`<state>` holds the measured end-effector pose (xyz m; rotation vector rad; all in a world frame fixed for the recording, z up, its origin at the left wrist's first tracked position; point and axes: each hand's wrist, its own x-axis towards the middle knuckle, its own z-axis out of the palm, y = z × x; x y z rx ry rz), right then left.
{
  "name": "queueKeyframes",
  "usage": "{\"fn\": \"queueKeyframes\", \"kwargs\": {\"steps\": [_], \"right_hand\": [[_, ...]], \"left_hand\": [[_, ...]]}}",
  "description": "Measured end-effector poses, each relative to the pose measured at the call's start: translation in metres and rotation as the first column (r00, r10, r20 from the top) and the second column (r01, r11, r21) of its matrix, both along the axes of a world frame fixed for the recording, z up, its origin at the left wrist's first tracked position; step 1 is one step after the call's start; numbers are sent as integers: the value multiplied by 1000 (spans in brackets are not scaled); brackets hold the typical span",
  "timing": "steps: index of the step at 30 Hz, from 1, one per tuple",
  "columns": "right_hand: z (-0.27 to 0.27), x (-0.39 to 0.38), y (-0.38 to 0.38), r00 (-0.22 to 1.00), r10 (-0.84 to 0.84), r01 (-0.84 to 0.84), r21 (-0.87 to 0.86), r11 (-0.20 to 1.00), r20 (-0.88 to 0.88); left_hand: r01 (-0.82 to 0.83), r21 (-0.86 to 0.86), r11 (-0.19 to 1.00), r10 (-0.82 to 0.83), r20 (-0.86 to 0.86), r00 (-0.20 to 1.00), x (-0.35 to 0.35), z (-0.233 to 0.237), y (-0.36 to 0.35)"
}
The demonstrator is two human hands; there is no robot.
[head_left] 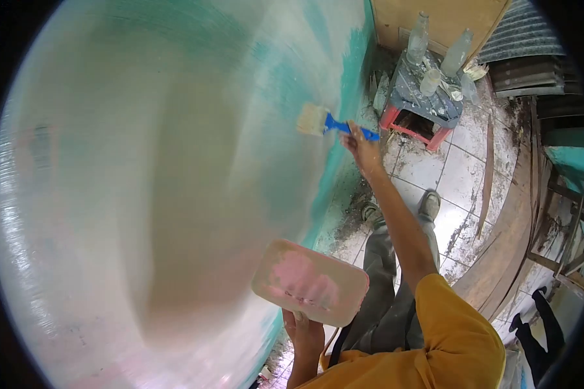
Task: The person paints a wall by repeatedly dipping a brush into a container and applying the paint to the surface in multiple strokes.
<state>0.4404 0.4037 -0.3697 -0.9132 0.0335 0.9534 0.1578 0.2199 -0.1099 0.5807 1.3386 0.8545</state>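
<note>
My right hand (362,149) is closed around the blue handle of a paintbrush (339,124). The brush's wide pale bristles overlap a large, curved, glossy surface (201,194) with whitish and green patches. Lower down, my left hand (304,332) grips the near edge of a shallow rectangular tray (353,310). Pink residue covers part of the tray's inside, and the tray overlaps the lower part of the curved surface in this view. Some fingers of my left hand are hidden under it.
A paint-spattered stool (428,107) with a grey top and red legs carries a glass bottle (418,39), another bottle (457,52) and a small cup (430,82). Stained white floor tiles (423,159) lie beneath my feet. Long boards (499,240) and a wooden frame (564,259) line the right.
</note>
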Motion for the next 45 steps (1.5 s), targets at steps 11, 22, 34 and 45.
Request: {"fn": "queueKeyframes", "kwargs": {"steps": [11,22,34,45], "right_hand": [[-86,-8,-19,989,104,-72,-275,959,104],[235,37,-8,940,23,-131,301,944,339],[-48,-8,-23,989,137,-134,-61,989,48],[94,2,5,763,165,-85,-156,984,625]], "left_hand": [[-7,-50,999,0,-136,991,7,-28,-42],[-233,45,972,227,98,969,33,-2,-107],[-354,90,931,347,87,934,-4,-40,-167],[-364,50,930,352,159,922,-45,-46,-161]]}}
